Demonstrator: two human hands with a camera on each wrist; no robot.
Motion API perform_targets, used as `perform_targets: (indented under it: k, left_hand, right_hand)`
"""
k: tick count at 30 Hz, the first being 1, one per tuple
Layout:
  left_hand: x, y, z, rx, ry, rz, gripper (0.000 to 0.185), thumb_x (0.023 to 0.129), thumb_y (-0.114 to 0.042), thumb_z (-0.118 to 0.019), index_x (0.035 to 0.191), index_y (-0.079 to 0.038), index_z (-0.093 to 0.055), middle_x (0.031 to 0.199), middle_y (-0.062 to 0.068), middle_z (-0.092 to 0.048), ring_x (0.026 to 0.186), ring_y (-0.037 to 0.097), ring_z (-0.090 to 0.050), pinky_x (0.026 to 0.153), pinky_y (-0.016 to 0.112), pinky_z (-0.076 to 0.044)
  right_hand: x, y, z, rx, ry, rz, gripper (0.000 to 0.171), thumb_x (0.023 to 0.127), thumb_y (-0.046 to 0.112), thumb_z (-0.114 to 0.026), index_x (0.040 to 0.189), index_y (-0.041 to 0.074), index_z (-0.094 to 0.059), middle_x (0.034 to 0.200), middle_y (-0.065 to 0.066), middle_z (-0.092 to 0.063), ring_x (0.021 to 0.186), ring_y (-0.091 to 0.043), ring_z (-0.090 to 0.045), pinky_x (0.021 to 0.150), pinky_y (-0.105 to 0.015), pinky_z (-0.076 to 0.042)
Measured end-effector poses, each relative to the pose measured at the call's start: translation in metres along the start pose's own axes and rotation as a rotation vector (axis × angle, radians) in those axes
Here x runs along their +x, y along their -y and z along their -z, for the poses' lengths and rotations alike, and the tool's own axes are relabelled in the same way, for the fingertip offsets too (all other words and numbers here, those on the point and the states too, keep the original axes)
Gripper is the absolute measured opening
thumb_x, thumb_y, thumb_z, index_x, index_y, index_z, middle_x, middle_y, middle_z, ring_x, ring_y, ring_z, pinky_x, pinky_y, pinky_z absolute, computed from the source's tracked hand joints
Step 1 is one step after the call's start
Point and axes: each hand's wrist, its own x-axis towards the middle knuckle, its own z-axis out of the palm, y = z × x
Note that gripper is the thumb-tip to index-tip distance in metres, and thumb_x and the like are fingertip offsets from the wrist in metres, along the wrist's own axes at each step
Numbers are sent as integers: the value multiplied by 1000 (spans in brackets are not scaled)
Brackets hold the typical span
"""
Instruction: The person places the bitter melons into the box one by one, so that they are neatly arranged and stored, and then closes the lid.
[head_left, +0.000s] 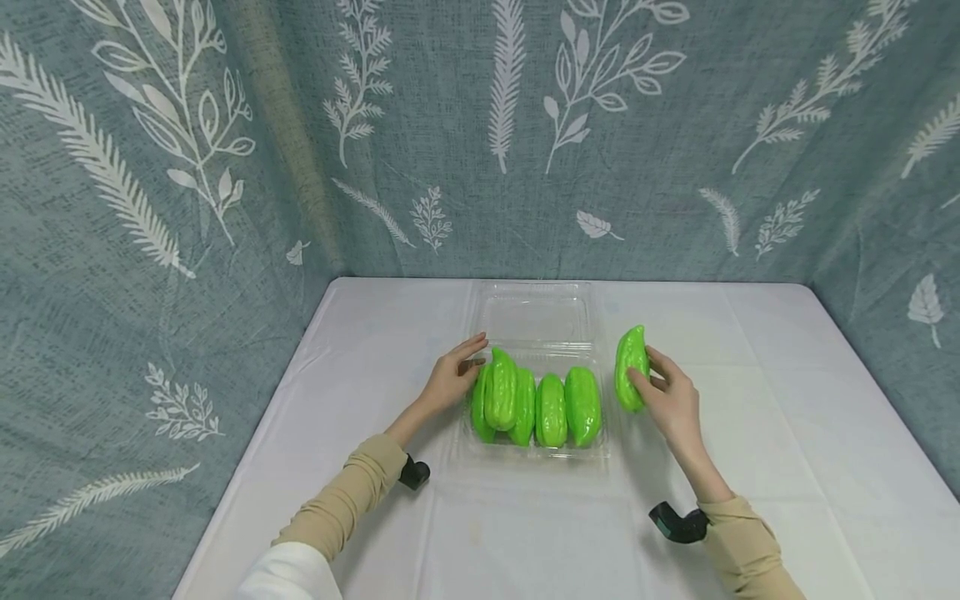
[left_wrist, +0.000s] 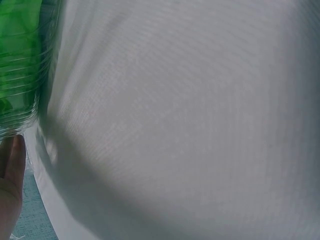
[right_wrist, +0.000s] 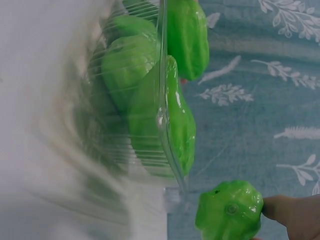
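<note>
My right hand (head_left: 670, 400) pinches a bright green, ribbed bitter melon (head_left: 632, 368) between thumb and fingers, just off the right side of a clear plastic clamshell box (head_left: 531, 456). The right wrist view shows the round end of that bitter melon (right_wrist: 230, 210) beside the box wall. Several similar bitter melons (head_left: 582, 407) lie side by side in the box, one of them (head_left: 501, 392) on top of others at the left. My left hand (head_left: 452, 375) is at the box's left side, fingers extended along its edge. In the left wrist view, fingertips (left_wrist: 18, 150) meet the clear wall.
The box's clear lid (head_left: 534, 312) lies folded back behind it on a white-covered table (head_left: 750, 375). Teal leaf-patterned curtains (head_left: 450, 125) hang along the back and sides. A black wrist mount (head_left: 678, 523) sticks out from the right sleeve, and another (head_left: 415, 473) from the left.
</note>
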Motion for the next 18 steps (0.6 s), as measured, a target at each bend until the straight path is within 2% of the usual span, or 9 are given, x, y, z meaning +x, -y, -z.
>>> perform_targets:
  k: [9, 18]
  left_hand:
    - [0, -1, 0, 7, -2, 14, 45, 89, 13, -44, 134, 13, -43, 148, 27, -33, 121, 46, -51, 108, 47, -42]
    - [1, 3, -1, 8, -7, -12, 44, 89, 14, -44, 133, 15, -43, 147, 29, -34, 119, 47, -52, 106, 48, -44]
  right_hand:
    - [-3, 5, -3, 30, 10, 8, 57, 95, 25, -55, 144, 3, -37, 144, -24, -43, 123, -42, -52, 98, -48, -52]
    - [-4, 9, -5, 34, 16, 4, 57, 95, 25, -55, 144, 3, -37, 144, -24, -43, 123, -42, -51, 99, -48, -51]
